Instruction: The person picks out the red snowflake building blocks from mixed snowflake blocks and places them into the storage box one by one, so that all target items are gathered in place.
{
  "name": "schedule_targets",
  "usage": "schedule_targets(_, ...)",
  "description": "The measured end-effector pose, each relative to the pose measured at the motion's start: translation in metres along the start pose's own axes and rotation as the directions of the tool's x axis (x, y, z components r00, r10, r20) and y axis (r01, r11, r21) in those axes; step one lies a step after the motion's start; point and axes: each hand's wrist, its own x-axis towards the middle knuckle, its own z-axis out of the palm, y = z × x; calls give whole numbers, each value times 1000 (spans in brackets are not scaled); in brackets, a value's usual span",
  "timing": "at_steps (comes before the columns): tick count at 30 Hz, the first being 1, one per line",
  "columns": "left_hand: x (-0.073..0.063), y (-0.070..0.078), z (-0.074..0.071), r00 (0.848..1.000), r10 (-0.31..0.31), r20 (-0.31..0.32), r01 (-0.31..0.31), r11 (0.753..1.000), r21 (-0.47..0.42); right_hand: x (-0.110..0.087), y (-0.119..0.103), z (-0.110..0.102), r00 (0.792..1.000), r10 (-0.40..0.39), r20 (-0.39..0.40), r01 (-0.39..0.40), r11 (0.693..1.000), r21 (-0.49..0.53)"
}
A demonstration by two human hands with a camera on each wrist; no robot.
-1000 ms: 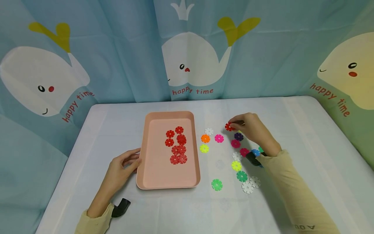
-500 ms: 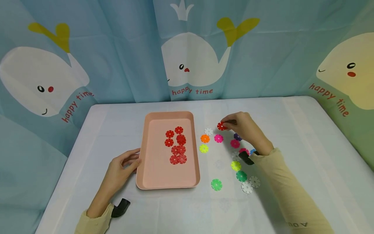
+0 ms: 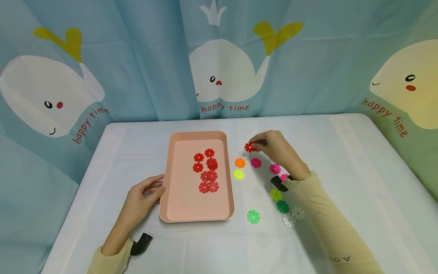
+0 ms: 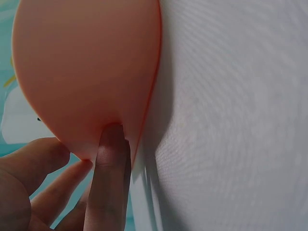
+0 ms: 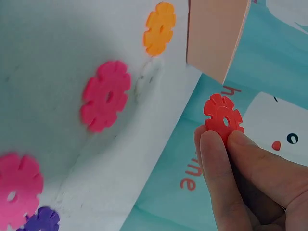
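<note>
My right hand (image 3: 278,150) pinches a red flower-shaped plastic disc (image 5: 224,118) between thumb and fingertips, raised above the table just right of the tray. The disc has a notched edge and a hole in its centre. My left hand (image 3: 143,196) lies against the outer left side of the pink tray (image 3: 178,207), its fingertips touching the wall in the left wrist view. Red discs (image 3: 212,163) lie in the tray, some overlapping. Beneath the right hand are a white disc (image 3: 244,154), an orange disc (image 3: 240,163) and a pink disc (image 3: 256,163).
Right of the tray lie a yellow disc (image 3: 238,174), a light green disc (image 3: 253,217), a dark green disc (image 3: 282,207) and white discs (image 3: 289,220). My right forearm covers part of this scatter. A blue whale-print curtain (image 3: 143,76) hangs behind the white table (image 3: 191,247).
My right hand has moved left toward the tray, carrying the red disc. My left hand and the tray have stayed in place.
</note>
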Motion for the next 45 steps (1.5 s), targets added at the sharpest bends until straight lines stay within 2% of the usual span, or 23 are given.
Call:
schedule_targets(17,0,-1,0,1000,-7,6,7,1000,-13,14,-21,15,998,-60,-11,60,998,6)
schedule_targets(29,0,0,0,1000,-10,2,10,1000,-9,22,-33,23,993,-115,-3,115,991,73)
schedule_targets(37,0,0,-1,1000,-8,2,8,1000,-15,32,-33,32,988,-150,-22,151,987,61)
schedule_targets(45,0,-1,-1,1000,-11,4,11,1000,-12,39,-36,38,988,-151,-23,152,987,51)
